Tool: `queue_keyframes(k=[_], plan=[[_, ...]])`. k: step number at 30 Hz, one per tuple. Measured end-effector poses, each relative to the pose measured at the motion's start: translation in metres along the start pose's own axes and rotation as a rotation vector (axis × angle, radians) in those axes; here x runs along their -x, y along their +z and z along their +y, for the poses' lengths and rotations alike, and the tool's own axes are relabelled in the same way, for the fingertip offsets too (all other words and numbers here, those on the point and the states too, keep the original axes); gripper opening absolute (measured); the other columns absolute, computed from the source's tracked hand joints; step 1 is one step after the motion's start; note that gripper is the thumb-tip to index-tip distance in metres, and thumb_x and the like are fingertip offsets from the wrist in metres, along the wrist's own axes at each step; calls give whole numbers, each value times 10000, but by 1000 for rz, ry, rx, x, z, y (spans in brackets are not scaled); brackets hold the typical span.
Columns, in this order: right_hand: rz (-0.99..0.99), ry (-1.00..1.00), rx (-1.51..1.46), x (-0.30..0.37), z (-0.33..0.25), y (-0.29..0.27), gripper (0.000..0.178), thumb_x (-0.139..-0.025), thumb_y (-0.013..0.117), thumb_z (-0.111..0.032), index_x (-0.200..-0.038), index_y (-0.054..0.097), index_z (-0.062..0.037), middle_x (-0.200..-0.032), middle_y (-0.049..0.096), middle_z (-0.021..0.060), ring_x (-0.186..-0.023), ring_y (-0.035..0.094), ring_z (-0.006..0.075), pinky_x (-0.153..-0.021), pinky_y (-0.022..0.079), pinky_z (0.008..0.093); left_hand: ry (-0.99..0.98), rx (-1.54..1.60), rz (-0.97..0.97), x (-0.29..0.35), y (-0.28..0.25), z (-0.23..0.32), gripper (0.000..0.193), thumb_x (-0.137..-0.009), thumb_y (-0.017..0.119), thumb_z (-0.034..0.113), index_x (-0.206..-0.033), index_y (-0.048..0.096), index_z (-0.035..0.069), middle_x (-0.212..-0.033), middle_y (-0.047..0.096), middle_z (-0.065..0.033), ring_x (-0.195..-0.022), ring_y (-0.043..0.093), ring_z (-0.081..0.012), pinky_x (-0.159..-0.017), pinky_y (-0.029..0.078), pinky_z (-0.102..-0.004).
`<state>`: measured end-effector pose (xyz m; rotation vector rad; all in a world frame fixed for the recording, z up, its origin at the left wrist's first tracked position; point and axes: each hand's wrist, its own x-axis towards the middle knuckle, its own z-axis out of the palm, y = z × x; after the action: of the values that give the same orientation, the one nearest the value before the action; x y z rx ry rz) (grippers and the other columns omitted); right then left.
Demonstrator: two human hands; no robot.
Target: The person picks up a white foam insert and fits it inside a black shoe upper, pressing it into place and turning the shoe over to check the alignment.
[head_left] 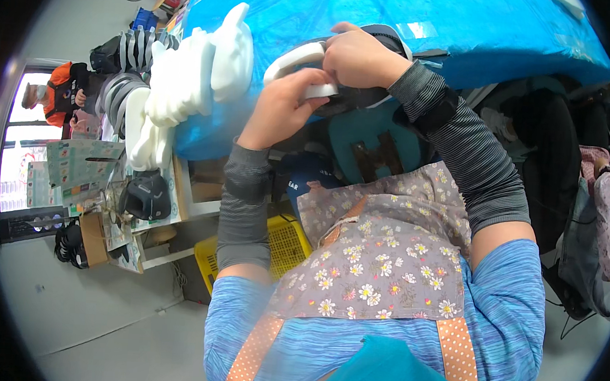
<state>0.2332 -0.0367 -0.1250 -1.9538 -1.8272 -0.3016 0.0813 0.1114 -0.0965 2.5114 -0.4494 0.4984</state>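
Observation:
Both hands meet over a dark helmet-like shell [356,101] at the near edge of the blue-covered table. A white curved foam piece [293,58] lies along its left side. My left hand [285,110] is closed, with thumb and fingers pinching the near end of that foam piece. My right hand [365,57] is curled over the shell from the right, its fingertips against the foam's inner edge. What lies under the right fingers is hidden. A black and white rim [392,39] shows behind the right hand.
White foam pieces [193,75] stand stacked at the table's left, with grey curved pieces [119,95] beyond. A black helmet [147,196] rests on a side bench. A yellow crate [284,248] stands below. Other people are at the far left and right. Blue plastic [309,9] covers the table.

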Motion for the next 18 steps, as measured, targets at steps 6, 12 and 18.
queue_keyframes(k=[6,12,18], plan=[[247,152,0,-4,6,12,140,-723,607,-70,-719,742,-109,-689,678,71,-730,652,244,-952,441,374,-139,-63,-189,5,-1,11,305,-830,687,109,-1117,585,95,-968,688,-118,-877,653,-336,-732,514,-405],[260,222,9,-2,5,17,165,-728,589,-72,-746,751,-101,-712,688,97,-745,659,256,-904,455,368,97,-265,-132,0,14,13,289,-749,767,151,-1000,645,76,-879,657,-68,-816,644,-288,-692,514,-382],[409,190,1,1,2,27,133,-704,576,-82,-629,685,-95,-643,629,94,-737,610,279,-864,458,380,19,-269,-139,9,21,12,268,-761,766,170,-999,667,98,-966,688,-65,-879,653,-278,-730,523,-369]])
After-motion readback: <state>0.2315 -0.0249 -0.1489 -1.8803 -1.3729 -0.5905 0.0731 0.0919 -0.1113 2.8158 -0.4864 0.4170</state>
